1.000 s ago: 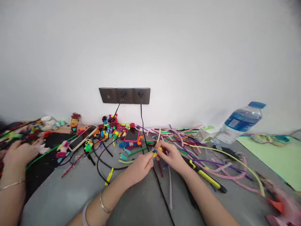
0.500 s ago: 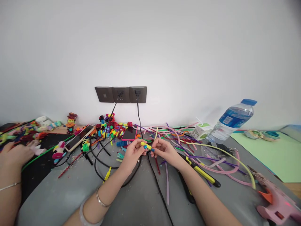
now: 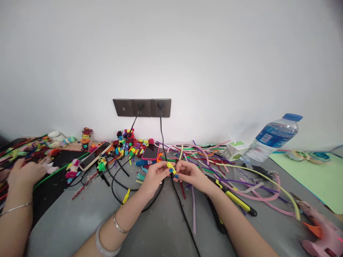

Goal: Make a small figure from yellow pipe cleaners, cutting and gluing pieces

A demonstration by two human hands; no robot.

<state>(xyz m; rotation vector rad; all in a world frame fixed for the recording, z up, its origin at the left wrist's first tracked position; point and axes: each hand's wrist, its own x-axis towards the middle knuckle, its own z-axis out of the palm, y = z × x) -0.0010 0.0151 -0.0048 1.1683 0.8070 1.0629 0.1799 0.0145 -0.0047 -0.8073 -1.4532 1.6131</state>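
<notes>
Between the fingertips of both hands is a small, short yellow piece (image 3: pixel 171 167), fuzzy-looking like a coiled pipe cleaner. My left hand (image 3: pixel 155 177) pinches it from the left, thumb and index finger closed on it. From the right, the thumb and fingers of my right hand (image 3: pixel 189 175) close on its lower end. Both hands are raised a little over the grey tabletop, and the black cord (image 3: pixel 178 200) runs down behind and below them. Pink, purple and yellow pipe cleaners (image 3: pixel 198 153) lie just beyond my right hand.
Yellow-and-black pliers (image 3: pixel 238 201) lie by my right forearm, with a pink glue gun (image 3: pixel 325 235) farther right. A water bottle (image 3: pixel 272 139) and drink carton (image 3: pixel 234 150) stand behind. Phones (image 3: pixel 95 156) and fuzzy figures (image 3: pixel 86 139) are left, near another person's hand (image 3: pixel 25 173).
The view has shifted slightly left, so things sit farther right. The yellow piece has tilted more steeply between my fingers. Both hands keep their pinch.
</notes>
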